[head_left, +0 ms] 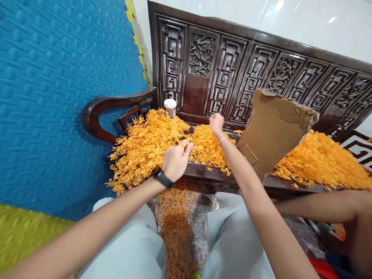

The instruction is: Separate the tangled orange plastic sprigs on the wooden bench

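My left hand [176, 161], with a black band on the wrist, is closed on an orange branching piece [176, 133], which looks like a thin plastic sprig and is blurred. It is at the right side of a large heap of similar orange pieces [139, 151]. Farther right and back, my right hand [217, 124] is closed like a fist above a lower pile of small orange bits [203, 145]. Whatever its fingers might hold is hidden. A thin pale bracelet circles that wrist.
A white-lidded tub [170, 107] stands behind the heap on the dark carved wooden bench [200, 93]. An upright cardboard piece [276, 124] separates the piles from another orange mound [328, 162]. Another person's arm [322, 205] is at right. Orange strands [177, 224] litter the floor.
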`<action>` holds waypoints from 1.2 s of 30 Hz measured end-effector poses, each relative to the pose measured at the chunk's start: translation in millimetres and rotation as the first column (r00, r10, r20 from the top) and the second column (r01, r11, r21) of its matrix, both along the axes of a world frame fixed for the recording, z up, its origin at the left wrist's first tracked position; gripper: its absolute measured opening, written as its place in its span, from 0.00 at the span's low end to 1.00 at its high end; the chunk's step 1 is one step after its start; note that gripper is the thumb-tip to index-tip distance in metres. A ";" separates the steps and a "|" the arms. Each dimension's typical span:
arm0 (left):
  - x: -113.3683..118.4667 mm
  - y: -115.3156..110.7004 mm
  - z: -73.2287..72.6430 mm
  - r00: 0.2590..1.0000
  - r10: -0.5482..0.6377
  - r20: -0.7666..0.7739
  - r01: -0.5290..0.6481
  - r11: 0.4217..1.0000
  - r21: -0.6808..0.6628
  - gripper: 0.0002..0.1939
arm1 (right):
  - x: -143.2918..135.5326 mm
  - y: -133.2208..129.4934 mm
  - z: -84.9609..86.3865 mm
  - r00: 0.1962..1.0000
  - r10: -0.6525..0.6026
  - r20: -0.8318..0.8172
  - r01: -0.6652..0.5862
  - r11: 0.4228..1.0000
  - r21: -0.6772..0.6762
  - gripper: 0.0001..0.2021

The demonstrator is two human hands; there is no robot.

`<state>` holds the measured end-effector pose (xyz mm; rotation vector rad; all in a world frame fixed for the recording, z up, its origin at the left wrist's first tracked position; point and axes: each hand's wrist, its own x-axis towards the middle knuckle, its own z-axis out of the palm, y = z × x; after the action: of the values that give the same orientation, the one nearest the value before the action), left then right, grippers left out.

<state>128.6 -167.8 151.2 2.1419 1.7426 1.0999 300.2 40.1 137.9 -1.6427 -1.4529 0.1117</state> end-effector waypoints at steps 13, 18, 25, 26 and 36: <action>-79.4 -15.1 -3.6 0.982 -0.182 -0.046 0.187 0.954 0.234 0.14 | 94.4 3.3 -40.1 0.894 0.076 -0.442 -0.138 0.984 -0.109 0.09; -91.8 -12.7 -11.9 0.933 -0.218 -0.286 0.300 0.910 0.286 0.12 | 83.7 11.5 -40.8 0.874 0.095 -0.476 -0.175 0.977 -0.126 0.10; -96.4 -10.1 -22.1 0.864 -0.203 -0.461 0.368 0.880 0.302 0.12 | 72.5 18.3 -51.4 0.877 0.049 -0.478 -0.108 0.990 -0.095 0.08; -97.0 -9.8 -22.2 0.863 -0.202 -0.462 0.364 0.884 0.294 0.12 | 72.7 19.1 -52.1 0.878 0.041 -0.477 -0.095 0.991 -0.090 0.07; -92.1 -0.4 -24.6 0.770 -0.187 -0.610 0.451 0.836 0.313 0.13 | 70.3 13.0 -47.7 0.886 0.094 -0.455 -0.165 0.979 -0.118 0.11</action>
<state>36.5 -168.2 126.6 3.1762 1.2523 0.8820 370.5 53.1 90.2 -1.5087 -1.2137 0.6526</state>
